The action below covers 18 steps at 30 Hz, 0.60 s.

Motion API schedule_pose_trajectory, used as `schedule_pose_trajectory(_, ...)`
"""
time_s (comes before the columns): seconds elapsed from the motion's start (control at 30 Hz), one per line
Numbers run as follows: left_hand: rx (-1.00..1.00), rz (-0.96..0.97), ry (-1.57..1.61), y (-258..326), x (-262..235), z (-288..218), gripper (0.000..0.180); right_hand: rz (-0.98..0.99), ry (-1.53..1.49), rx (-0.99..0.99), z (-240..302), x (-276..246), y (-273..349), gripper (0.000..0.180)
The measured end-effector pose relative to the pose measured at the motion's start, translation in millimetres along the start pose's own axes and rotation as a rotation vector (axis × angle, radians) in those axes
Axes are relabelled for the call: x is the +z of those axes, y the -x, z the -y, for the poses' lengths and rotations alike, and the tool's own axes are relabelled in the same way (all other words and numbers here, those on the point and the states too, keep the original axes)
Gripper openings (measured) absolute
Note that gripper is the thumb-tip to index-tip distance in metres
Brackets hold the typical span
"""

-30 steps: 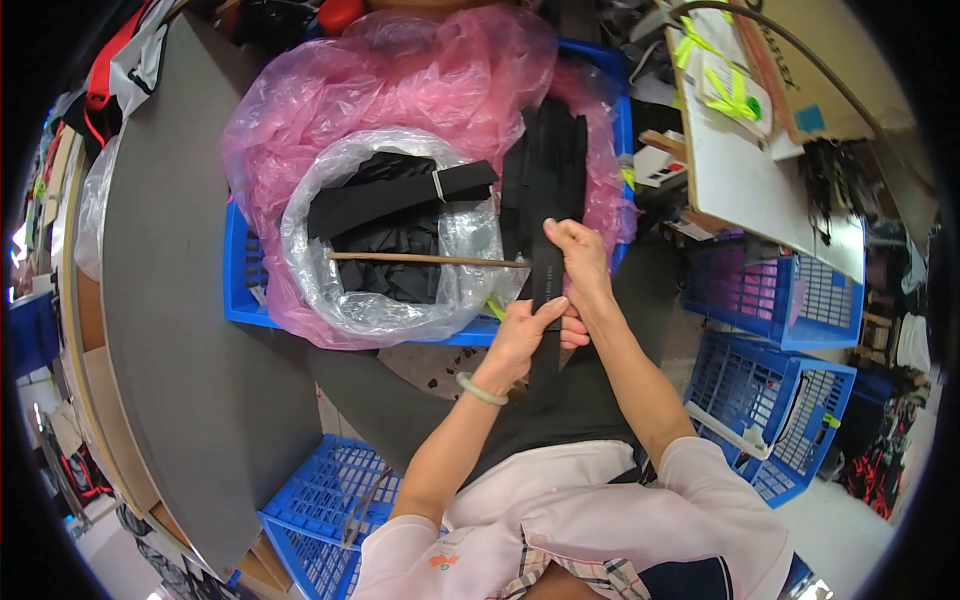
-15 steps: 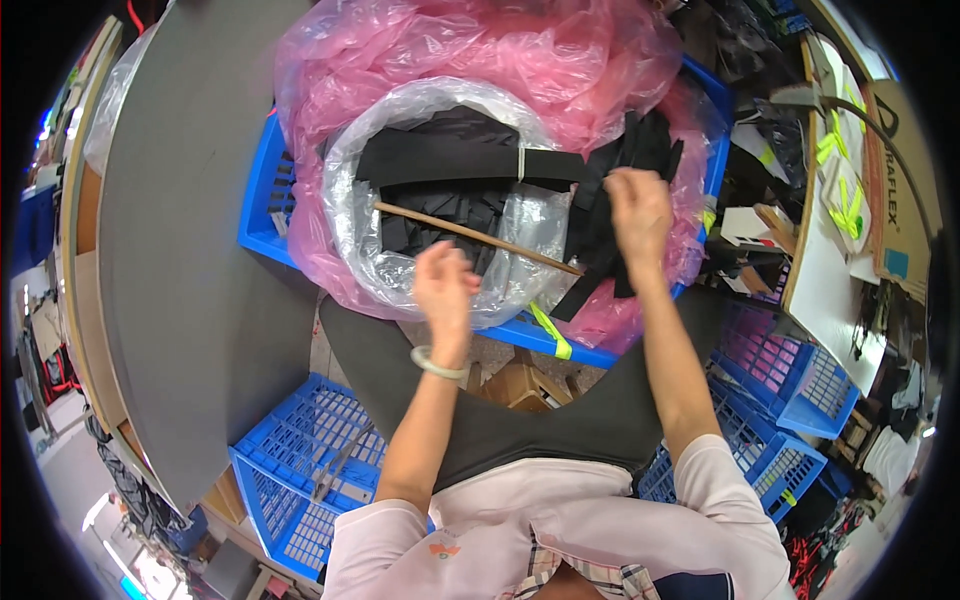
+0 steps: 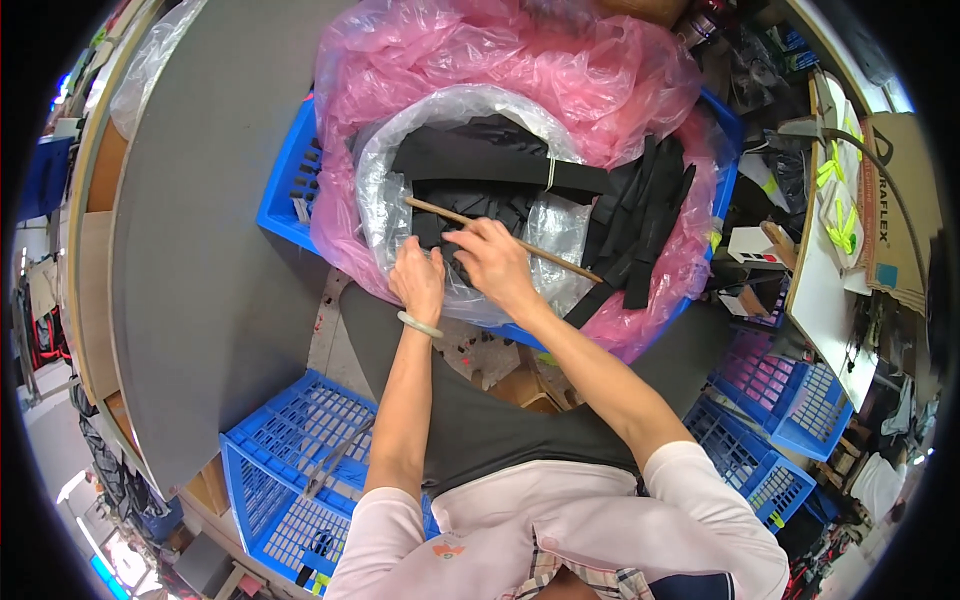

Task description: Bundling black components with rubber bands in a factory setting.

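My left hand is at the near left rim of a clear plastic bag, its fingers curled in. Just right of it my right hand reaches over the bag, fingertips drawn together near the left hand. Whatever either hand pinches is too small or hidden to make out. Small black pieces fill the bag. A thin wooden stick lies across its opening, partly covered by my right hand. Beyond it lies a wide black strip bundle with a pale tie round it.
Long black strips lie at the right on pink plastic, which lines a blue crate. A grey tabletop stands at the left. More blue crates sit low on both sides; a cardboard box is far right.
My right hand has left the black strips at the right and moved left to beside my left hand. My left hand has shifted slightly, its fingers curled at the bag's near rim.
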<state>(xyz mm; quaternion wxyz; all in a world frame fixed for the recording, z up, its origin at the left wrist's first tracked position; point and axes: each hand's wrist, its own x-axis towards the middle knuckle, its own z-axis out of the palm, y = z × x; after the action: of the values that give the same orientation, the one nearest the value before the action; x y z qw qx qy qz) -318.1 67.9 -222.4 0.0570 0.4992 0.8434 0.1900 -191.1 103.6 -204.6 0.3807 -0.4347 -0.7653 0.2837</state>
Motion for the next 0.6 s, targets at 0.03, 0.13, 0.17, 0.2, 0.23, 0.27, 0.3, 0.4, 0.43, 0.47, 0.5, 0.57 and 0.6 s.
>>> schedule_pose_trajectory(0.03, -0.032, 0.064, 0.002, 1.2, -0.7, 3.2, 0.027, 0.048, 0.071, -0.033, -1.7, 12.8, -6.8, 0.033)
schedule_pose_trajectory(0.13, -0.128, 0.144, 0.020, 7.4, -1.2, 1.4, 0.033, 0.163, 0.341, -0.206, -26.1, 26.7, -25.4, 0.029)
schedule_pose_trajectory(0.17, -0.161, 0.155, 0.049, 11.6, -2.4, 1.6, 0.034, 0.158, 0.281, -0.220, -34.3, 26.0, -29.3, 0.022)
schedule_pose_trajectory(0.2, -0.191, 0.170, 0.081, 12.6, -1.2, 0.0, 0.035, 0.110, 0.258, -0.198, -43.2, 21.4, -29.1, 0.014)
schedule_pose_trajectory(0.23, -0.220, 0.141, 0.099, 14.2, -1.8, 10.5, 0.035, 0.033, 0.210, -0.174, -34.5, 20.2, -30.4, 0.014)
schedule_pose_trajectory(0.27, -0.241, 0.133, 0.090, 15.5, -6.2, 18.5, 0.035, -0.035, 0.162, -0.144, -22.0, 13.6, -28.3, 0.013)
schedule_pose_trajectory(0.3, -0.292, 0.114, 0.147, 13.5, -10.0, 27.0, 0.037, -0.100, 0.058, -0.058, -10.2, 6.3, -26.8, 0.010)
schedule_pose_trajectory(0.4, -0.624, 0.240, 1.013, 17.3, -31.9, 20.4, 0.031, 0.019, -0.717, 0.761, 15.1, -40.3, -4.6, 0.008)
schedule_pose_trajectory(0.43, -0.605, 0.334, 1.301, 21.7, -48.4, 0.1, 0.028, -0.002, -0.699, 0.766, 16.7, -55.1, 6.7, 0.008)
schedule_pose_trajectory(0.47, -0.585, 0.421, 1.581, 27.9, -66.0, -16.8, 0.025, -0.036, -0.875, 0.818, 20.3, -64.9, 18.1, 0.011)
schedule_pose_trajectory(0.5, -0.583, 0.436, 1.584, 35.7, -80.7, -31.1, 0.025, -0.072, -1.055, 0.863, 25.2, -73.0, 27.3, 0.014)
schedule_pose_trajectory(0.57, -0.546, 0.547, 1.667, 51.8, -101.4, -48.0, 0.020, -0.079, -1.119, 0.870, 41.3, -83.6, 41.8, 0.013)
schedule_pose_trajectory(0.6, -0.549, 0.553, 1.663, 56.7, -104.4, -49.7, 0.020, -0.078, -1.186, 0.872, 48.9, -88.7, 47.2, 0.013)
